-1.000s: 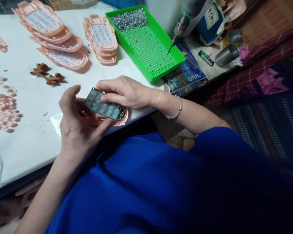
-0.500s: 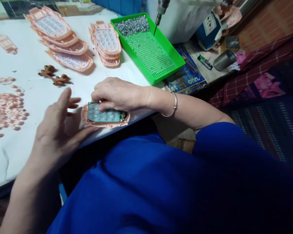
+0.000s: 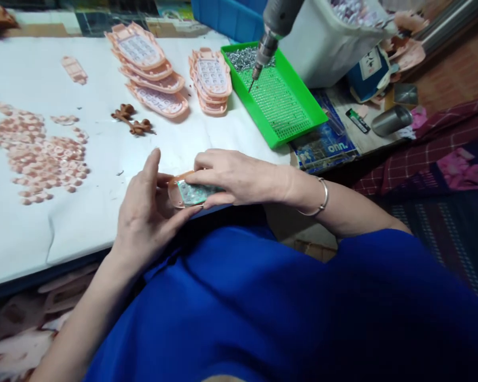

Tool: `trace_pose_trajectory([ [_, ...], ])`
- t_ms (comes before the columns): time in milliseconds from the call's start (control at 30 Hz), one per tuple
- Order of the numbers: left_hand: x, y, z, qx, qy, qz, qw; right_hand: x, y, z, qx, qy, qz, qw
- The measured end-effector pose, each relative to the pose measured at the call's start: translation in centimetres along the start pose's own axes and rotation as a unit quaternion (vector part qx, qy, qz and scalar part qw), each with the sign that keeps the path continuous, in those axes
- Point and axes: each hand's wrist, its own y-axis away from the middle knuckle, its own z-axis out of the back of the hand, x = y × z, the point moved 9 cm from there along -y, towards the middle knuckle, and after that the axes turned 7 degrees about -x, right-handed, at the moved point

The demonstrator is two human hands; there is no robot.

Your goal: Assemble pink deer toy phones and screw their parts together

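Observation:
A green circuit board [image 3: 191, 193] lies in a pink plastic shell [image 3: 175, 195] at the table's front edge. My right hand [image 3: 227, 178] grips the shell and board from the right, its fingers over the top and its thumb along the near side, covering their right part. At the shell's left end is my left hand [image 3: 145, 204], with its thumb along the near edge and its index finger raised; its fingers are spread, and it touches the shell without closing on it.
Stacked pink shells [image 3: 155, 95] and a second stack [image 3: 211, 79] lie beyond the hands. Small pink pieces [image 3: 43, 154] are heaped at left. A screwdriver [image 3: 266, 48] hangs over a green tray [image 3: 273, 140] of screws. A brown twisted object [image 3: 133, 121] lies mid-table.
The camera view has shifted, so the table things appear further right. My right hand has gone from pressing on the board to gripping around it with the shell. My left thumb is nearer the shell.

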Motion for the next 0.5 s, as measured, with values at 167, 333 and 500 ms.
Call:
trace_pose_trajectory([
  [167, -0.52, 0.31, -0.21, -0.013, -0.016, -0.028, 0.999, -0.62, 0.93, -0.53, -0.062, -0.011, 0.015, 0.998],
  [333, -0.7, 0.15, -0.26, -0.005, -0.012, -0.038, 0.999, -0.86, 1.13, -0.25, -0.111, -0.023, 0.008, 0.994],
  [500, -0.77, 0.1, -0.3, 0.006, -0.025, -0.036, 0.999, -0.99, 1.29, 0.07, -0.129, -0.046, 0.0, 0.991],
])
